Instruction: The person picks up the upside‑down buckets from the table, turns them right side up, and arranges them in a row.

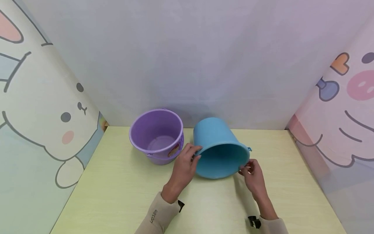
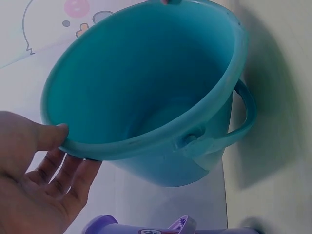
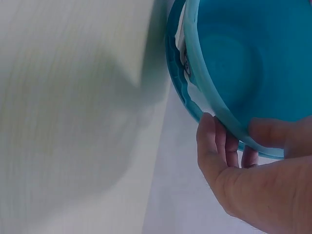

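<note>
A blue bucket [image 1: 216, 133] is tilted with its mouth toward me, at the back of the table. My left hand [image 1: 183, 164] pinches its rim on the left, thumb on the inner side and fingers beneath, as the left wrist view shows. On the other side my right hand [image 1: 253, 177] grips the rim at the lower right, thumb inside and fingers outside. The bucket's handle [image 2: 246, 119] hangs down along its outer wall. Left of it stands an upright purple bucket [image 1: 140, 130] with its handle lowered, close to my left hand.
The pale wooden table [image 1: 117, 195] carries both buckets. A plain light backdrop [image 1: 187, 65] rises behind them. Side panels with cartoon animals, a white one [image 1: 43, 97] at left and a pig [image 1: 362, 86] at right, flank the table.
</note>
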{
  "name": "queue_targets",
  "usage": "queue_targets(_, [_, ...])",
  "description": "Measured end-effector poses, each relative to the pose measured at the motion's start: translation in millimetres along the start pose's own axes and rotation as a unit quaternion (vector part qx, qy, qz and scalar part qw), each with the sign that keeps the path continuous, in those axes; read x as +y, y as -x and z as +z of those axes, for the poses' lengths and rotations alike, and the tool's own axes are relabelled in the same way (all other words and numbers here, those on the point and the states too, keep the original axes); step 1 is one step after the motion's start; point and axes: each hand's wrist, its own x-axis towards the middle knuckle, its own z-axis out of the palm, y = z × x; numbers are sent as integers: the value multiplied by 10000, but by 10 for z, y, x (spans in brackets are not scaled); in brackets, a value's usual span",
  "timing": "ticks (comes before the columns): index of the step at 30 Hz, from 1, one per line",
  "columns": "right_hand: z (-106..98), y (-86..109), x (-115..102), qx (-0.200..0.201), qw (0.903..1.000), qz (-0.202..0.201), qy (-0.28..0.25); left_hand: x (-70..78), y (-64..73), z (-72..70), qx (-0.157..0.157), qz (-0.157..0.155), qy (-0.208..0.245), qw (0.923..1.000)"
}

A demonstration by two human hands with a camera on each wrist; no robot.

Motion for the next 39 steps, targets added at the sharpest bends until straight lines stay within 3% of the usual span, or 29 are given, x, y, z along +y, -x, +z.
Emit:
queue_targets(10, [58,21,134,-429,9981,211,-396,16,2,-5,42,-52,57,10000])
queue_targets(28, [10,62,56,-274,9989,-34,-385,12,25,-16,17,-571,525,9970])
queue_targets(39, [-24,75,15,-172,9987,-198,-441,-4,32,-6,72,-700,714,9950])
